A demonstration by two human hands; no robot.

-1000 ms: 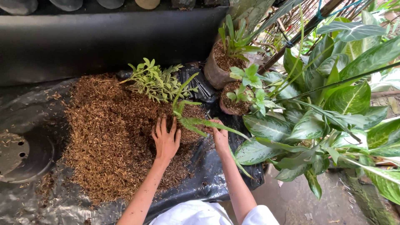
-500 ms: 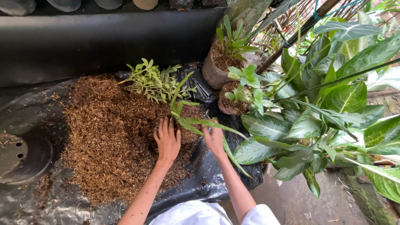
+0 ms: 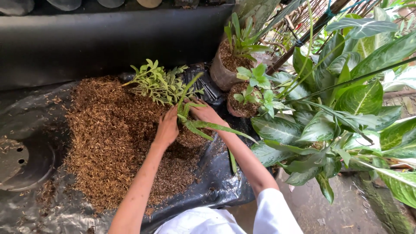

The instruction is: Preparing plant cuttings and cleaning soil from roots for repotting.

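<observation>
Cupping the small potted plant (image 3: 190, 123) between left hand (image 3: 167, 128) and right hand (image 3: 203, 113), fingers together; best pressing husk evenly, sparing leaves.

Open brown mulch (image 3: 108, 143) lies left and near; two potted seedlings (image 3: 242, 65) and broad leaves (image 3: 359, 104) crowd the right.

Soft, even daylight fills the scene, brightest over the variegated leaves (image 3: 364, 99) at the right. The black plastic sheet (image 3: 216, 186) carries dull sheen, with mild glare along the dark trough (image 3: 108, 39). Shadows are faint and diffuse. Focus is sharp centrally; the corners perhaps soften slightly, with some wide-angle bending at the edges.
</observation>
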